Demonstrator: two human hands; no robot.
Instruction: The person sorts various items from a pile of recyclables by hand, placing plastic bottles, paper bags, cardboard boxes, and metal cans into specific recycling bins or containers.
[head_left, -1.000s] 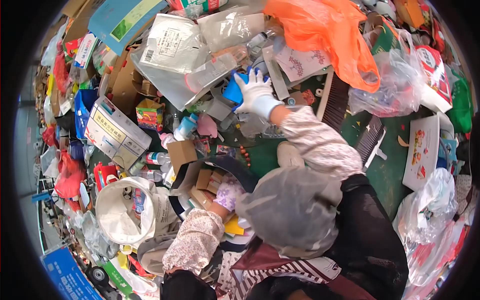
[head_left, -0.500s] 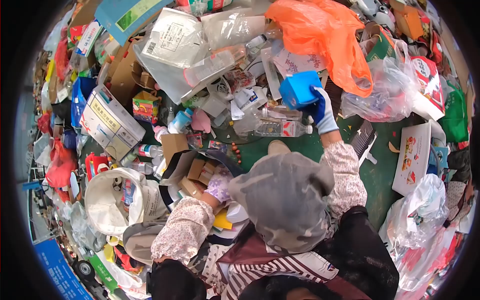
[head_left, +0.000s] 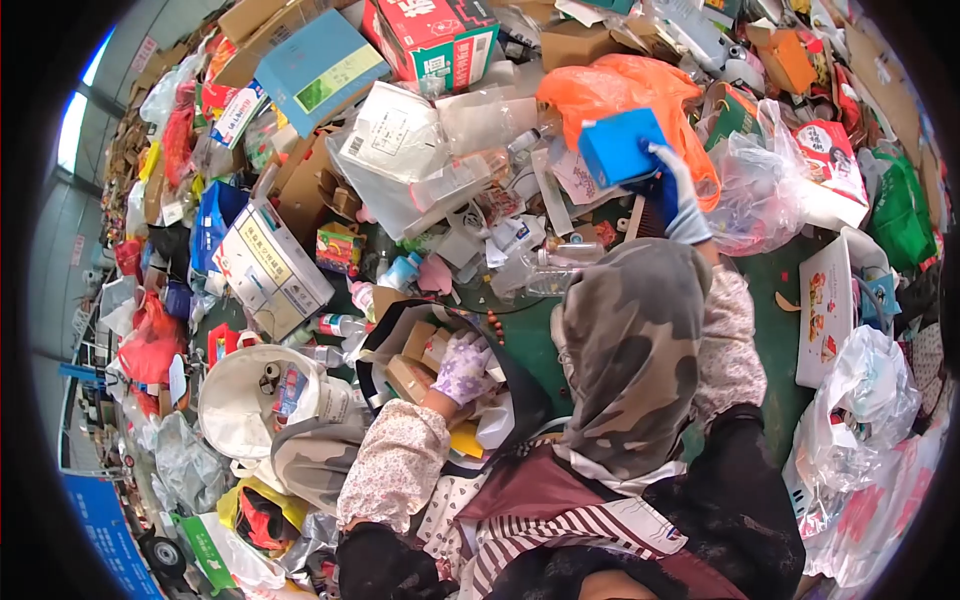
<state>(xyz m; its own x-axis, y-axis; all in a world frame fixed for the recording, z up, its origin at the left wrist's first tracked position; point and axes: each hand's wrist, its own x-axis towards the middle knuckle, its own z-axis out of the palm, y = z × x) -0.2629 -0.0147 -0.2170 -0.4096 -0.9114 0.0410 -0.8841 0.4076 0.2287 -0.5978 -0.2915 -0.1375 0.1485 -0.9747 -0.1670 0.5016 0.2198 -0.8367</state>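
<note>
My right hand (head_left: 678,195), in a blue and white work glove, grips a bright blue box (head_left: 620,148) at its right side and holds it up over the pile. Behind that box lies an orange plastic bag (head_left: 620,90). My left hand (head_left: 465,368), in a white glove with purple flowers, lies inside a dark open bag (head_left: 525,385), its fingers stretched out over the contents. Small cardboard boxes (head_left: 408,378) and a yellow piece (head_left: 466,440) sit in that bag beside the hand.
A white bucket (head_left: 225,400) stands left of the dark bag. Clear bottles, wrappers and a large white carton (head_left: 275,270) lie ahead. To the right are a white box (head_left: 825,310) and clear plastic bags (head_left: 850,400). Green floor (head_left: 775,340) shows between the piles.
The view has shifted, showing more of the far pile. My right hand has raised and turned the blue box slightly. My left hand now shows more fully inside the dark bag.
</note>
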